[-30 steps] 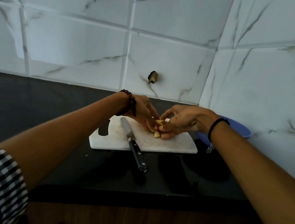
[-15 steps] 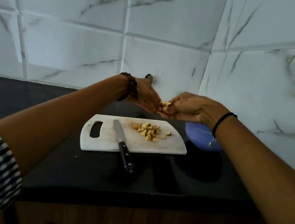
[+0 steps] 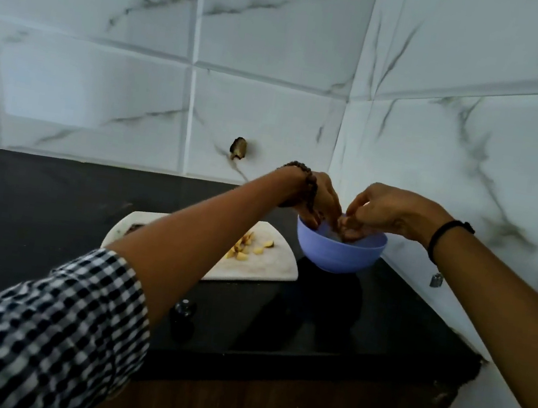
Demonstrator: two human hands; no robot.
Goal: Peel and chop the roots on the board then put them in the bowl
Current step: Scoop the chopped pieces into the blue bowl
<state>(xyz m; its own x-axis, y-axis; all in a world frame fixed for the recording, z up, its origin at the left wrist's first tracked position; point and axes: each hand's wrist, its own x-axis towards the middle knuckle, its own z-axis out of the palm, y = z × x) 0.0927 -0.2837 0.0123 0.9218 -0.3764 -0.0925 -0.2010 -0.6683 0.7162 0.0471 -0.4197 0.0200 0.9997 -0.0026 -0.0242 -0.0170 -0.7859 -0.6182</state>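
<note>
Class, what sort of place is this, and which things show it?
Probably a home kitchen corner: a glossy black counter, white marble-patterned wall tiles, and a white cutting board with chopped yellow root pieces.

Just the one camera for you here: it's up on your head, wide-angle, tipped forward and down. It faces the tiled wall corner (image 3: 348,111), with the black counter (image 3: 35,205) running across below it. Your left sleeve (image 3: 36,326) fills the bottom left, right up close. The bowl (image 3: 339,257) and the board (image 3: 272,268) sit mid-frame, out where your left hand (image 3: 322,200) and right hand (image 3: 392,214) reach.
</note>
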